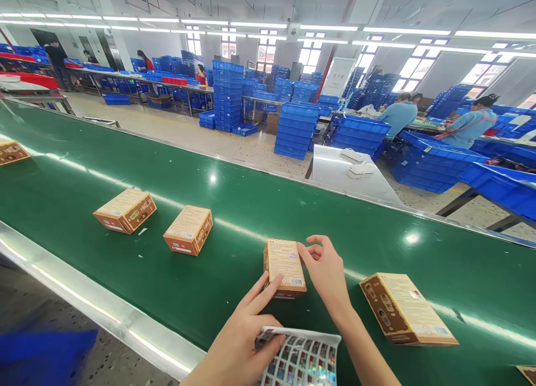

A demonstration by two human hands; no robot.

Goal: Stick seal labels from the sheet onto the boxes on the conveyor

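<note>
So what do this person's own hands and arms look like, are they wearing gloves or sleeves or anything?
Nothing is worn. The left hand and right hand are both bare, with no gloves, and no rings or watch show. Both forearms are uncovered as far as the bottom edge of the picture, so no sleeve is in view. The fingernails look short and unpainted.

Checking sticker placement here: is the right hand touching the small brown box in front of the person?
Touching. The head view shows the right hand with its fingers lying on the top right edge of the brown box on the green belt, no gap visible.
</note>
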